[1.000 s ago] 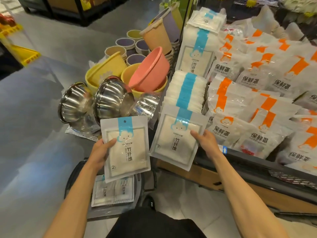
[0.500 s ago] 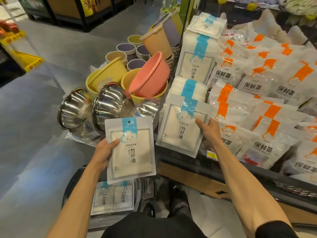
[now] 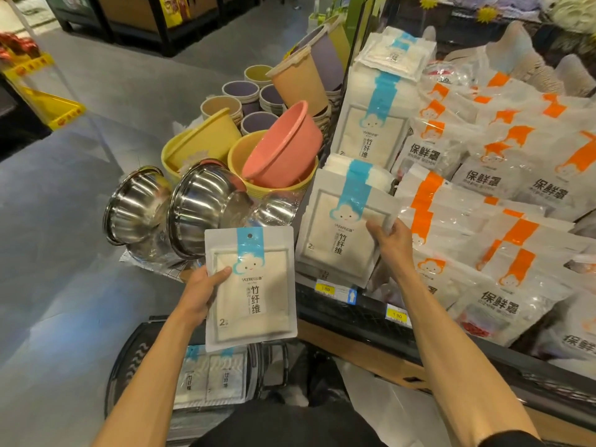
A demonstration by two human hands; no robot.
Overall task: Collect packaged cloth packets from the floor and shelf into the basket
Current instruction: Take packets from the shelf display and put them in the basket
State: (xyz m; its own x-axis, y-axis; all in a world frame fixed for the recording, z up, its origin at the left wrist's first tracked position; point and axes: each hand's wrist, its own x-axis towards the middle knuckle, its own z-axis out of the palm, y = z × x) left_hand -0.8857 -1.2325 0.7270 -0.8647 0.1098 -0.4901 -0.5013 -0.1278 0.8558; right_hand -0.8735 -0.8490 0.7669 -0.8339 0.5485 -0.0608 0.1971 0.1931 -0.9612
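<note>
Steel bowls (image 3: 142, 201) lie tipped on their sides at the left. Below them, a dark basket (image 3: 127, 359) contains two cloth packets (image 3: 211, 380) side by side. The left hand (image 3: 200, 293) grips a blue-striped cloth packet (image 3: 258, 285) by its left edge, thumb across the front, above the basket. The right hand (image 3: 393, 248) pinches the right edge of the front packet (image 3: 332, 233) of the shelf stack, beside orange-labelled bags (image 3: 503, 250).

A smooth grey polished floor (image 3: 74, 227) fills the left, showing soft pale reflections of overhead light. A black metal shelf (image 3: 354, 314) with small yellow price tags (image 3: 325, 289) runs along the right. Dark wood-panelled display stands (image 3: 135, 14) sit at the far back.
</note>
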